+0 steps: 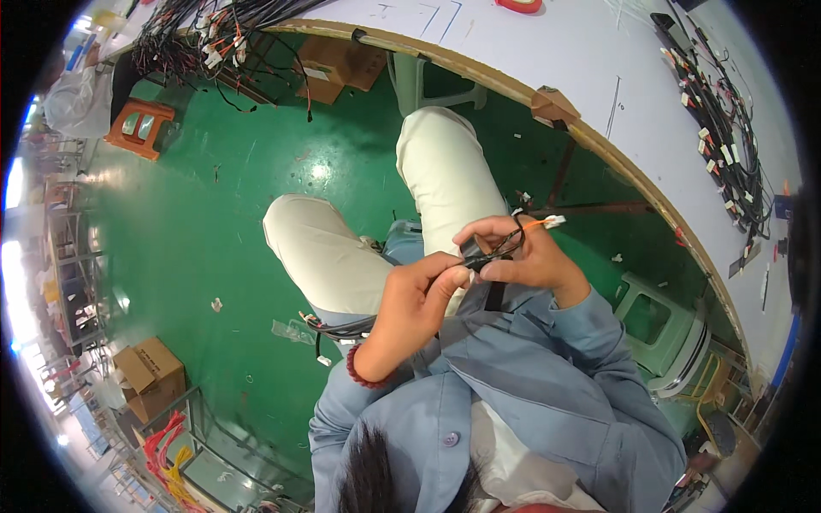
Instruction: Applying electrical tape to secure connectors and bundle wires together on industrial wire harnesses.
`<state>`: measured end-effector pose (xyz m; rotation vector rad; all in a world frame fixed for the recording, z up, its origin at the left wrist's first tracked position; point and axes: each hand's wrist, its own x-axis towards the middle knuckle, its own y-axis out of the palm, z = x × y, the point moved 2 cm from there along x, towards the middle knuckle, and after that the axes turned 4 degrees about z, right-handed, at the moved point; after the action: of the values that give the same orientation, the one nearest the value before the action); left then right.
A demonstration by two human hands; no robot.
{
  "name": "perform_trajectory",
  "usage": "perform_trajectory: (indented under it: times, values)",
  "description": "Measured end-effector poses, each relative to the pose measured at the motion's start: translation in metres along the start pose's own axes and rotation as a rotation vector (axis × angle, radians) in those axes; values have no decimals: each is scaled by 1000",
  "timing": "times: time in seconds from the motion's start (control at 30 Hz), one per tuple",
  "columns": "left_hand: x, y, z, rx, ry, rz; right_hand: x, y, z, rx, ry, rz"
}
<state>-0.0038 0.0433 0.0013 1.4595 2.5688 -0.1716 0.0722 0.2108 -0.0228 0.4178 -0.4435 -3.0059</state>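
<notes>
Above my lap both hands meet on a black wire harness [505, 254]. My left hand [416, 295], with a dark red bead bracelet at the wrist, pinches the harness between thumb and fingertips. My right hand [537, 258] is closed round the same harness from the other side. Out past its fingers stick an orange wire [537, 224] and a white connector [556, 221]. A dark, shiny piece that looks like black tape [473, 248] sits between the hands; its full shape is hidden by the fingers. More black wires [346, 328] lie across my lap beside the left forearm.
A white table [564, 60] curves round ahead and to the right. Wire bundles lie at its far left [214, 38] and right side [723, 154]. Green stools [654, 321], an orange stool [141, 128] and cardboard boxes [154, 376] stand on the green floor [231, 248].
</notes>
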Motion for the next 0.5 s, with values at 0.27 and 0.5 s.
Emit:
perform_trajectory:
  times: [0.27,0.5]
  values:
    - [4,9,4,710,370,-396,-30,23,1,408,-2,-143]
    - [6,16,6,562,326,-252,-33,23,8,683,-206,-267]
